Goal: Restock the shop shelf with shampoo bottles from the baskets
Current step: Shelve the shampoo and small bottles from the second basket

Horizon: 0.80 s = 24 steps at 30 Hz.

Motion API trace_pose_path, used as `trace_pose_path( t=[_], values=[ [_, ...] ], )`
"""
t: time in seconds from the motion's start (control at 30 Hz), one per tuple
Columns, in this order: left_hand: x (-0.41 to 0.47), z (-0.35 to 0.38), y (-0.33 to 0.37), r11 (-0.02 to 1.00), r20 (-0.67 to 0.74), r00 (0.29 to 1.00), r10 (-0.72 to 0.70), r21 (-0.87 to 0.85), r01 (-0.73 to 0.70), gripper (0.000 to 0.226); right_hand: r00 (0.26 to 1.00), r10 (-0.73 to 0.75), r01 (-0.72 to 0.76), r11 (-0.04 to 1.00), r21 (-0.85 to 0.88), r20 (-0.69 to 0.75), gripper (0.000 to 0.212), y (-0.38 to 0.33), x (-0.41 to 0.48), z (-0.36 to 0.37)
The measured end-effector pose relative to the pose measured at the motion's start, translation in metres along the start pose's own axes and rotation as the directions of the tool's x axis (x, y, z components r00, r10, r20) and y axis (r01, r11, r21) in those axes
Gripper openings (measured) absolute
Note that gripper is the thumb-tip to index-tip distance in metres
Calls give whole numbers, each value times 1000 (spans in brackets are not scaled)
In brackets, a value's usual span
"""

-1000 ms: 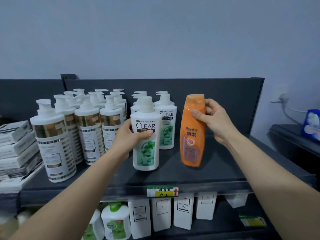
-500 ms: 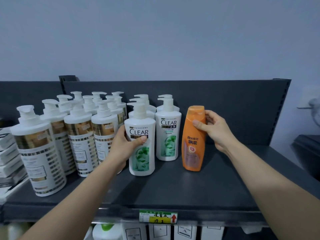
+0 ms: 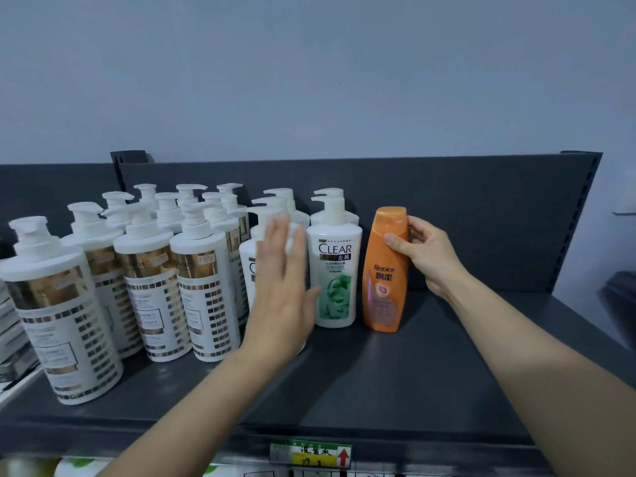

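progress: mid-restock, i judge. the dark grey metal shelf point(image 3: 413, 380) already carries stock on its left half: white pump bottles with gold-checked labels point(image 3: 203, 297) several deep, then white pump bottles with green leaf labels point(image 3: 335, 280) in two short columns. the glossy orange plastic shampoo bottle point(image 3: 382, 304) stands upright on the shelf just right of the front green-label one, with a thin gap between them. the right hand point(image 3: 426, 253) grasps it high up, thumb on the front below the cap, fingers curled round the back, so it is not yet let go. the left hand point(image 3: 280, 294) is flat with straight fingers, in front of the front bottle of the left green-label column; cannot tell if the palm touches it.

left to do: release the orange bottle, maybe square it up. shelf deck shows to its right, so there is room for more. baskets are not in view, so the remaining count is unknown.

materials: all bottles are smooth hard plastic. the pump ones are round-shouldered cylinders with beaked heads. the orange one is flatter and oval, with a wide flip cap and a pinkish lower label. the shelf is matte painted metal with an upright back panel point(image 3: 499, 218). a yellow-green paper price tag point(image 3: 311, 454) sits on the front edge.
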State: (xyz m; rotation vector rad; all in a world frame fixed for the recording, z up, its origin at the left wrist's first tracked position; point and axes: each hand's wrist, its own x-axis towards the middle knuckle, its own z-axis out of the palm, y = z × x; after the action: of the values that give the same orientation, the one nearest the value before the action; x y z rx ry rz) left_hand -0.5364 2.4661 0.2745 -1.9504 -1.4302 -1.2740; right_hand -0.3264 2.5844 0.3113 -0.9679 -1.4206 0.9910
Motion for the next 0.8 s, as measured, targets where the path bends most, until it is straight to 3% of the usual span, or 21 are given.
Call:
trace_pose_path(
  t=[0.2,0.37,0.53,0.8],
  values=[
    [5,35,26,986,217,967,135,67,-153,78,1000,-10,10,1000,-24,1,46,5,18,-2],
    [6,76,25,951,527,839,135,168,-259,84,1000,-11,11,999,-52,1,51,11,35,-1],
    [10,101,30,883,707,697,119,246,-401,69,1000,-25,26,996,-81,10,50,16,49,1],
    [8,131,26,847,741,664,101,286,-448,69,999,-33,39,985,-166,40,49,21,68,-5]
  ],
)
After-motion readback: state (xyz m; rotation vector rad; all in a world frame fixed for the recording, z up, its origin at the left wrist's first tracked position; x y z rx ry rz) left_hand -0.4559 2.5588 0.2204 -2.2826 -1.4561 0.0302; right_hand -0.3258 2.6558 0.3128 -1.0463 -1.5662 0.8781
